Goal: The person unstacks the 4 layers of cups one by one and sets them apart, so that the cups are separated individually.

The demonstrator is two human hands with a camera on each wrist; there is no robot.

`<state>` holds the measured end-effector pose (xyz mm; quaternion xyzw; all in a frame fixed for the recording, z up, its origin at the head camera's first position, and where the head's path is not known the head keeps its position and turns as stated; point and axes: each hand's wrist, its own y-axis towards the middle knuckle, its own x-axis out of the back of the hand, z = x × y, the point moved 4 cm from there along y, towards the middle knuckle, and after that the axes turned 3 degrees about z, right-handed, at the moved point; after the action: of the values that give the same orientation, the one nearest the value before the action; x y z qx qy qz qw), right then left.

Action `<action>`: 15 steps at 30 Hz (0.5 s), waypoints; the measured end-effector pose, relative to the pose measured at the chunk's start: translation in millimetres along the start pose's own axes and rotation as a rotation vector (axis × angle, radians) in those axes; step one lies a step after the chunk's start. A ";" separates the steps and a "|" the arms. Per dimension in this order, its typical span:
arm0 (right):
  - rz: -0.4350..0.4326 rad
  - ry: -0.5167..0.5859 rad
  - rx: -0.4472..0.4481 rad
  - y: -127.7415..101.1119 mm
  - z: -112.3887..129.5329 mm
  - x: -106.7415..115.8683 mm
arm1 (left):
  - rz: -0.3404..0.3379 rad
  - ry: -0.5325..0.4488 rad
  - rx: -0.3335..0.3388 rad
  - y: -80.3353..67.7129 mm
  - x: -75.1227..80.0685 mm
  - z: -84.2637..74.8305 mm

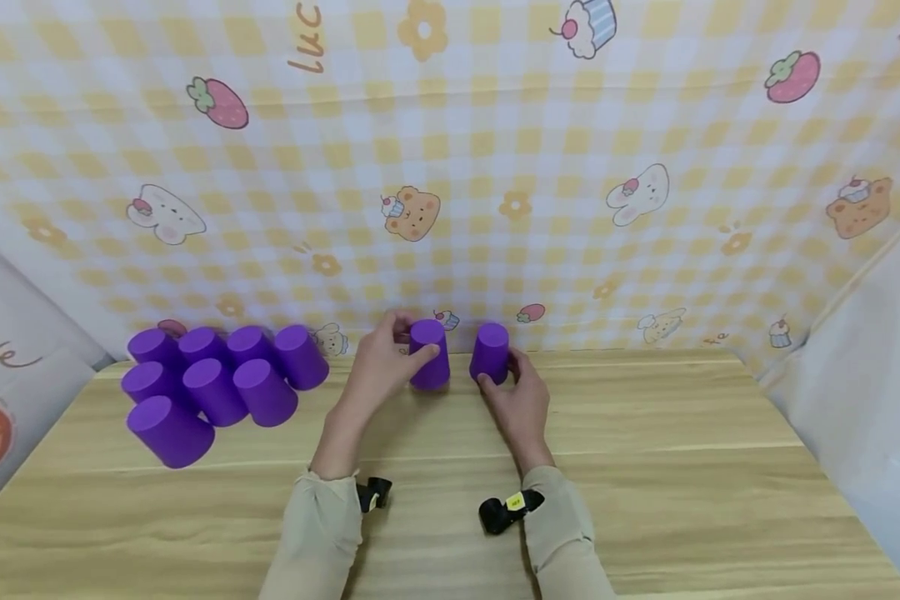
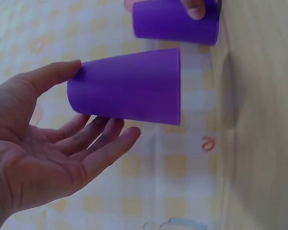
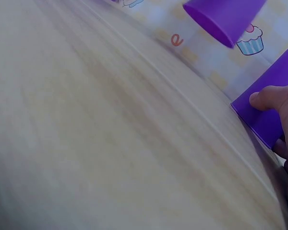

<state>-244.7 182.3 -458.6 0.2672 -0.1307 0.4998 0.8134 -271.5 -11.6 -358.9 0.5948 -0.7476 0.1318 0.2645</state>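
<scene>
My left hand (image 1: 378, 362) holds a purple cup (image 1: 432, 373) between thumb and fingers. That cup is upside down, and the left wrist view shows its rim apart from the wooden table. To its right stands a second upside-down purple cup (image 1: 490, 353), gripped low down by my right hand (image 1: 525, 404). In the right wrist view this second cup (image 3: 271, 91) has its rim down at the tabletop, with the thumb lying across its side. A gap separates the two cups.
At the left of the table (image 1: 645, 483) several more upside-down purple cups (image 1: 171, 432) stand close together in rows. Behind the table's back edge hangs a yellow checked cloth (image 1: 480, 250) with printed cartoons. A black wrist camera (image 1: 502, 512) sits at the right sleeve.
</scene>
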 end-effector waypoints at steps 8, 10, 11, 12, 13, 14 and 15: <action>0.000 0.011 0.024 0.2 -0.4 1.6 | -0.017 0.056 -0.005 -21.9 32.9 -9.7; 0.003 0.012 0.022 0.1 -0.4 1.1 | -0.031 0.069 -0.023 -25.9 40.7 -12.0; 0.003 0.012 0.019 -0.1 -0.4 0.8 | -0.037 0.075 -0.026 -27.6 44.1 -12.5; 0.004 0.012 0.016 -0.2 -0.3 0.7 | -0.042 0.079 -0.030 -29.2 47.1 -13.5; 0.002 0.010 0.012 -0.2 -0.5 0.5 | -0.046 0.086 -0.033 -30.5 49.8 -14.5; 0.002 0.012 0.010 -0.3 -0.5 0.5 | -0.048 0.092 -0.033 -31.7 52.1 -15.2; 0.001 0.010 0.005 -0.2 -0.5 0.5 | -0.050 0.097 -0.036 -32.6 54.0 -15.9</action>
<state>-244.3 182.8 -458.8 0.2668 -0.1254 0.5017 0.8133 -244.6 -56.2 -319.8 0.6013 -0.7210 0.1405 0.3144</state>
